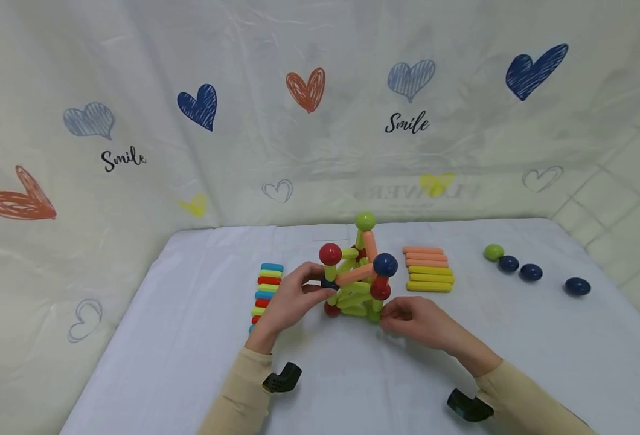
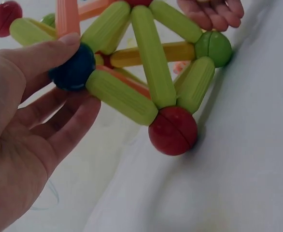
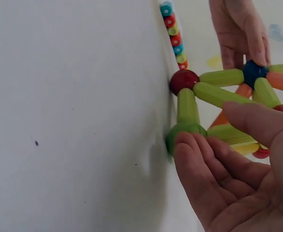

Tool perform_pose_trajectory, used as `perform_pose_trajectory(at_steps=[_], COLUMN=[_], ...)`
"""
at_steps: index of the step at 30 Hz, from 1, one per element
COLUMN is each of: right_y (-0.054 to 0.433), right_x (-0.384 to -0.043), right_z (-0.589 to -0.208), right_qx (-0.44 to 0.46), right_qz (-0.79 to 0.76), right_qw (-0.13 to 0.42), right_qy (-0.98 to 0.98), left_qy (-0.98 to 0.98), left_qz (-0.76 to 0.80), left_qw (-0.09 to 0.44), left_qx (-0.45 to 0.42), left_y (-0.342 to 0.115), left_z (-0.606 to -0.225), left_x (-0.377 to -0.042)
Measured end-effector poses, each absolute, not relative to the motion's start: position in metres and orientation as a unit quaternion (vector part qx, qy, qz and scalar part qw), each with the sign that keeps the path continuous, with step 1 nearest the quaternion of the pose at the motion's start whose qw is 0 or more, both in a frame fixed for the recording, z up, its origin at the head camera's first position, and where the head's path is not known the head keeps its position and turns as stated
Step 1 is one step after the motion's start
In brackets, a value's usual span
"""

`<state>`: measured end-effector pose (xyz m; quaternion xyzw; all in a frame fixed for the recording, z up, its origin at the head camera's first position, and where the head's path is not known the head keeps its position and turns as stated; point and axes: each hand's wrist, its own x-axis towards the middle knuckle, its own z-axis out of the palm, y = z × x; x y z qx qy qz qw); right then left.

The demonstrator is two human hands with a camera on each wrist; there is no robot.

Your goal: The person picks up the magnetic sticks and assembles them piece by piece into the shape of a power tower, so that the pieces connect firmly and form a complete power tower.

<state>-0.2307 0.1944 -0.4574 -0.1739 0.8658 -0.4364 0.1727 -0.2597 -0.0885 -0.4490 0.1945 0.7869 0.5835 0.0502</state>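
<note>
A magnetic rod-and-ball structure (image 1: 355,289) of light green and orange rods and coloured balls stands upright on the table. My left hand (image 1: 296,296) pinches a dark blue ball (image 2: 75,67) on its left side between thumb and fingers. Below that ball, a red ball (image 2: 173,130) rests at the structure's foot. My right hand (image 1: 420,320) is at the lower right corner, fingertips against or very near a green ball (image 3: 185,137); contact is unclear. Its thumb stands apart from the fingers. A large blue ball (image 1: 385,264) tops the near right side; a green ball (image 1: 365,221) is highest.
Left of the structure lies a row of short blue, red and green rods (image 1: 265,290), partly behind my left hand. Orange and yellow rods (image 1: 428,270) lie to the right. Farther right are a loose green ball (image 1: 494,252) and several dark blue balls (image 1: 531,272).
</note>
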Motion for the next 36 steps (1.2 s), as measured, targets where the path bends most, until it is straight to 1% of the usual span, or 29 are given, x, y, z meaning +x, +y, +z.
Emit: perform_pose_trajectory(at_steps=[5,8,12,16,23,28,32,36], right_y=[0.188,0.184,0.175,0.158,0.096,0.046,0.015,-0.004], right_x=[-0.237,-0.239,-0.240,-0.240,-0.234,-0.232,-0.233,-0.235], right_z=[-0.461,-0.463,-0.467,-0.471,-0.476,-0.479,-0.484,-0.485], right_qx=[-0.142,-0.147,-0.176,-0.212,-0.301,-0.338,-0.363,-0.374], right_qz=[-0.435,-0.440,-0.438,-0.429,-0.411,-0.402,-0.374,-0.336], right_qw=[0.132,0.118,0.126,0.142,0.146,0.144,0.111,0.071], right_qy=[0.879,0.878,0.872,0.866,0.848,0.838,0.846,0.861], left_qy=[0.798,0.805,0.816,0.819,0.818,0.820,0.818,0.815], left_qz=[0.580,0.569,0.553,0.552,0.549,0.548,0.549,0.553], left_qw=[0.035,0.040,0.052,0.048,0.058,0.053,0.037,0.028], left_qx=[0.161,0.162,0.163,0.153,0.160,0.158,0.166,0.171], left_y=[-0.085,-0.088,-0.101,-0.121,-0.152,-0.162,-0.167,-0.170], left_z=[-0.448,-0.446,-0.439,-0.423,-0.398,-0.385,-0.379,-0.376], left_x=[-0.262,-0.264,-0.263,-0.258,-0.246,-0.239,-0.235,-0.233])
